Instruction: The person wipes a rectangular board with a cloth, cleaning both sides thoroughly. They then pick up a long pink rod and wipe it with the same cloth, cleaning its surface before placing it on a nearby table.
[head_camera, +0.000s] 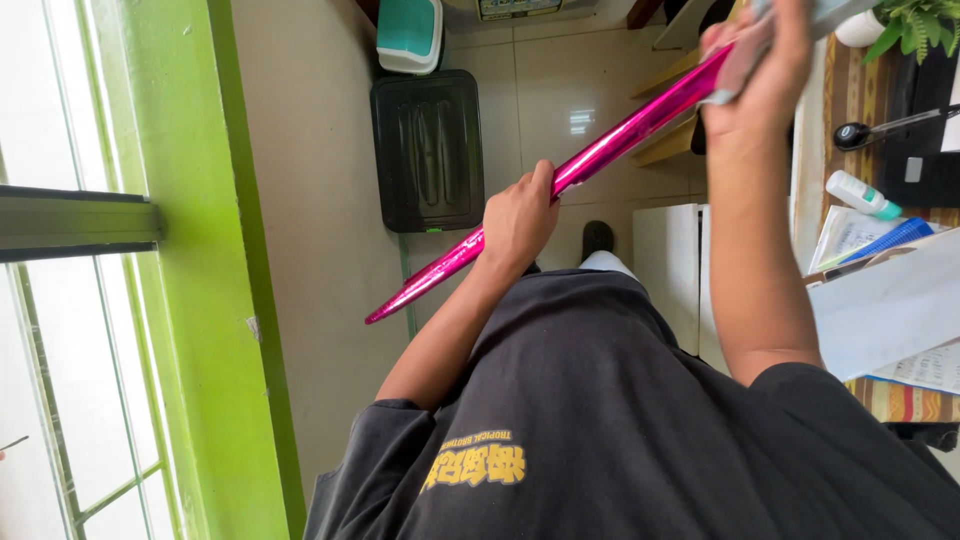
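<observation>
Shiny pink roll (600, 155) runs 8 to 2 o'clock; left hand (518, 220) fingers wrapped mid-length, right hand (755, 70) fingers clamped at 2 o'clock end, above surface (850, 95).

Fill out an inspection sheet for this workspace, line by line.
Surface: desk at right, crowded.
Job's things: shiny pink roll, held slanting over the floor.
Clutter: white bottle, papers, black scissors, potted plant.
Grippers: left hand grips the roll mid-length; right hand holds its upper end, along with something grey I cannot identify.
Cables: nothing seen.
Surroundings: green window frame, black bin, teal-lidded box, tiled floor.
</observation>
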